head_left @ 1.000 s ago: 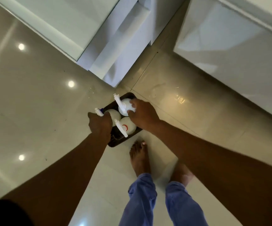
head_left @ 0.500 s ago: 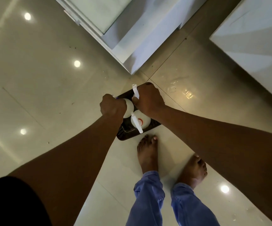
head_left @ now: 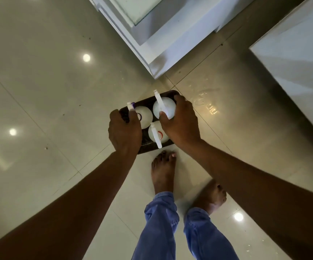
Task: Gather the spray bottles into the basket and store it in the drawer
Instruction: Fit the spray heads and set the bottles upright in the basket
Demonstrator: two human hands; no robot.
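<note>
Nearest to us are our own legs in blue trousers (head_left: 163,222) and two bare feet on the glossy tiled floor (head_left: 48,91); the left foot (head_left: 164,171) stands just below the basket, the right foot (head_left: 211,197) is blurred and partly hidden under our right forearm.

Beyond the feet our two arms reach forward and meet at the dark basket (head_left: 148,149). Our left hand (head_left: 124,131) is closed around the basket's left edge, fingers curled over the rim. Our right hand (head_left: 181,124) is closed on the right edge, its thumb lying against the far bottle. We cannot tell whether the basket rests on the floor or hangs just above it.

Between the two hands stand three white spray bottles, upright and touching one another. The near bottle (head_left: 156,134), with a red mark on its shoulder, sits closest to our wrists. The left bottle (head_left: 144,117), with a purple collar by its nozzle, is right beside the left fingers. The far bottle (head_left: 166,107) lies under the right thumb.

Further out, past the fingertips, a white cabinet (head_left: 168,40) juts in with its corner near the basket. Off to the right of the right hand, well apart, is another white unit (head_left: 298,59).
</note>
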